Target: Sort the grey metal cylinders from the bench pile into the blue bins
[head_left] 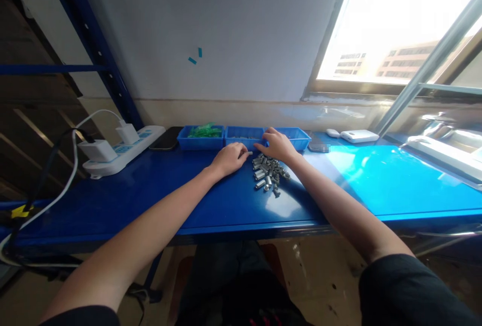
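In the head view my left hand (230,159) pinches a small silver metal cylinder (250,153) between thumb and fingertips, just above the blue table. My right hand (279,145) is over the far edge of a pile of metal parts (268,169), in front of the blue bins. Its thumb stands apart from the fingers, and I see nothing held in it. The pile mixes shiny cylinders with darker grey pieces. Behind my hands are a middle blue bin (244,142) with small parts and a right blue bin (300,141), partly hidden by my right hand.
A left blue bin (182,140) contains green plastic pieces (205,130). Beside it lie a dark phone (166,138) and a white power strip (124,155) with plugs and cables. Small white devices (359,136) sit near the window. Sunlight glares on the table's right side.
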Tool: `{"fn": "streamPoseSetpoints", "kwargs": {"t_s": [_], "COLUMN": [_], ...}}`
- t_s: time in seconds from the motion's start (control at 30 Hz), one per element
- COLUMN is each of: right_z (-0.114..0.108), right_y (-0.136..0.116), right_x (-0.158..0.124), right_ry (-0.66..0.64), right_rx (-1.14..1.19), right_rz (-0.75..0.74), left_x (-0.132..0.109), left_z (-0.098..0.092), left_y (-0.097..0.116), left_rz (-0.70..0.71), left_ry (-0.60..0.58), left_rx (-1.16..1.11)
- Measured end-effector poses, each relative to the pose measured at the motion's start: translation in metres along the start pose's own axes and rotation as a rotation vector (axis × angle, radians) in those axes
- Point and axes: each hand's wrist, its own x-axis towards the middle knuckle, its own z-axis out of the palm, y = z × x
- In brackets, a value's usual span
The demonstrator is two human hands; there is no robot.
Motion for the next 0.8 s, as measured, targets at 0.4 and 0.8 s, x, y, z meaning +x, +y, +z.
{"fn": "streamPoseSetpoints", "kwargs": {"t_s": [0.4,0.8], "right_z": [-0.028,-0.056], "right_y": [-0.047,-0.028], "right_x": [-0.017,-0.011], "right_ry": [-0.010,0.686], "right_rx": [0.184,0.256], "right_rz": [-0.276,0.248], "left_x": [0.002,-0.005], "left_z": [-0.004,-0.001], "left_y": [-0.001,0.012], "left_rz": [-0.152,0.158], "left_ry": [0.011,-0.168], "left_rx": [-0.650,0.099]}}
